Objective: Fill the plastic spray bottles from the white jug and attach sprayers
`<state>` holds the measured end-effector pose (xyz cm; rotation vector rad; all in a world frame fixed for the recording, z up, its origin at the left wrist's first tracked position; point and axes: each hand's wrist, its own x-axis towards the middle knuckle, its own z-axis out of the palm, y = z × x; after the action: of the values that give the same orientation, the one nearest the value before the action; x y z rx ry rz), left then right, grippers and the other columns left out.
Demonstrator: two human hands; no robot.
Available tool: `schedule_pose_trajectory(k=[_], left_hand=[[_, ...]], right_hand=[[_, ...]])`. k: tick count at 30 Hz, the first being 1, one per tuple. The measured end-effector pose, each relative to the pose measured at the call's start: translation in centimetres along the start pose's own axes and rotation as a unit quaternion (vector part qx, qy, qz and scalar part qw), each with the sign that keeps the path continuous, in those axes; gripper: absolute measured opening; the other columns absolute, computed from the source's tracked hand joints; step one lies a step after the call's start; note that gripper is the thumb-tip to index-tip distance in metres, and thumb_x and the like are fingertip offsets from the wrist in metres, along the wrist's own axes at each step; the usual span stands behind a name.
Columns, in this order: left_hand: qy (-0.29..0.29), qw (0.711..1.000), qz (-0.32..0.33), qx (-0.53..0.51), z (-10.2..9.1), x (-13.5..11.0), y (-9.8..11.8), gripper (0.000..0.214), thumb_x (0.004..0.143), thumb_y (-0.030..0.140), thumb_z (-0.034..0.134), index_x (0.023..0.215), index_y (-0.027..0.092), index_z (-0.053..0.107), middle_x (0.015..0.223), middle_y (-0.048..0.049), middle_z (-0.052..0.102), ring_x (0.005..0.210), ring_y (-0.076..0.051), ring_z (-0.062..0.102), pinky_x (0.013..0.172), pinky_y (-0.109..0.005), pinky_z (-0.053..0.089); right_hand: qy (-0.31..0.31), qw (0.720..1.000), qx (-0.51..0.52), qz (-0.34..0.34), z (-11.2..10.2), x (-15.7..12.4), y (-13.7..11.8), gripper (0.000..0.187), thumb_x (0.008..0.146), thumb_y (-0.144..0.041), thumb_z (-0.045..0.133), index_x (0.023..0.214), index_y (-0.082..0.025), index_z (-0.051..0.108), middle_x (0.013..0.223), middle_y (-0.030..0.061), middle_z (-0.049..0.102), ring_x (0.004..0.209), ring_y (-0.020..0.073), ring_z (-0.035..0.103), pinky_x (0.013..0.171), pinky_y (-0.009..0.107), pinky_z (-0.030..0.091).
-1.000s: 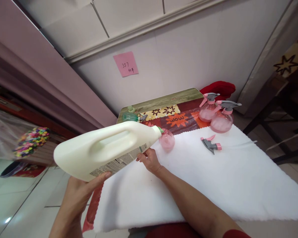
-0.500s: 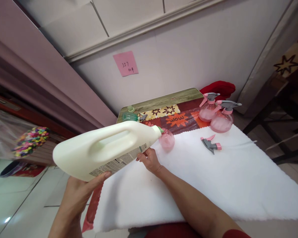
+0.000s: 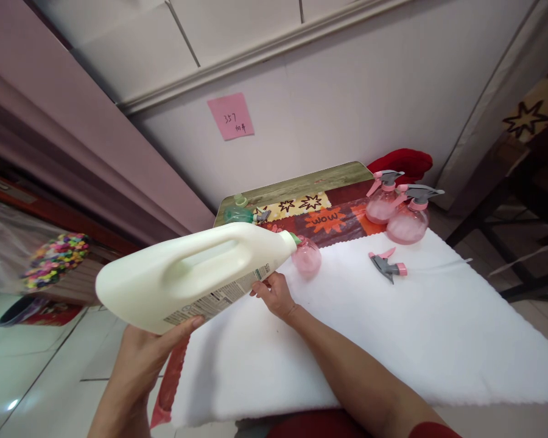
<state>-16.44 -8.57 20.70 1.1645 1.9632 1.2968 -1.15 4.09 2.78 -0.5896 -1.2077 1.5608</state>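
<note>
A large cream detergent jug [image 3: 201, 267] lies tilted nearly level in the air, its green spout at the mouth of a round pink spray bottle [image 3: 307, 258]. My left hand [image 3: 153, 344] grips the jug's lower end from beneath, thumb along the label. Under the neck end, my right hand [image 3: 274, 296] holds the jug with curled fingers, partly hidden behind it. The pink bottle stands without its sprayer head on the white fluffy cloth [image 3: 347, 328]. A grey and pink trigger sprayer head [image 3: 388, 266] lies to the right, its thin tube pointing right.
Two pink spray bottles with heads, one nearer [image 3: 408, 225] and one behind [image 3: 380, 204], stand at the table's right back. A green bottle [image 3: 238, 214] is at the back left. A pink note [image 3: 231, 117] is on the wall. A dark stool [image 3: 497, 231] stands at right.
Almost nothing differs; the jug stays tilted at the pink bottle's mouth, and both hands keep their places.
</note>
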Motion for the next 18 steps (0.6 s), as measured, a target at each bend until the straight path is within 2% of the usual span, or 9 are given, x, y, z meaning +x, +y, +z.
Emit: schedule_pose_trajectory(k=[4, 11, 18], left_hand=[[-0.003, 1.000, 0.002, -0.006, 0.07, -0.01, 0.18, 0.069, 0.061, 0.036, 0.096, 0.125, 0.022, 0.073, 0.122, -0.0078, 0.079, 0.120, -0.039, 0.070, 0.108, -0.052, 0.056], [-0.001, 1.000, 0.001, 0.000, 0.00, 0.06, -0.07, 0.069, 0.063, 0.036, 0.096, 0.126, 0.022, 0.073, 0.127, -0.0085, 0.077, 0.125, -0.039, 0.068, 0.113, -0.055, 0.051], [-0.006, 1.000, 0.002, -0.010, -0.23, 0.22, -0.41, 0.065, 0.061, 0.034, 0.096, 0.122, 0.020, 0.075, 0.119, -0.0087, 0.080, 0.118, -0.040, 0.071, 0.110, -0.057, 0.053]], right_hand=[[0.007, 1.000, 0.006, 0.001, 0.10, 0.02, -0.01, 0.038, 0.080, -0.055, 0.073, 0.087, -0.018, 0.071, 0.069, 0.0063, 0.075, 0.065, 0.0230, 0.074, 0.058, 0.029, 0.057], [0.004, 1.000, 0.010, -0.001, 0.08, 0.10, -0.03, 0.036, 0.080, -0.053, 0.074, 0.083, -0.017, 0.071, 0.066, 0.0065, 0.074, 0.063, 0.0222, 0.073, 0.055, 0.028, 0.054], [0.002, 1.000, 0.008, -0.003, 0.07, 0.04, -0.24, 0.036, 0.080, -0.053, 0.073, 0.082, -0.017, 0.072, 0.067, 0.0070, 0.075, 0.063, 0.0223, 0.073, 0.056, 0.029, 0.055]])
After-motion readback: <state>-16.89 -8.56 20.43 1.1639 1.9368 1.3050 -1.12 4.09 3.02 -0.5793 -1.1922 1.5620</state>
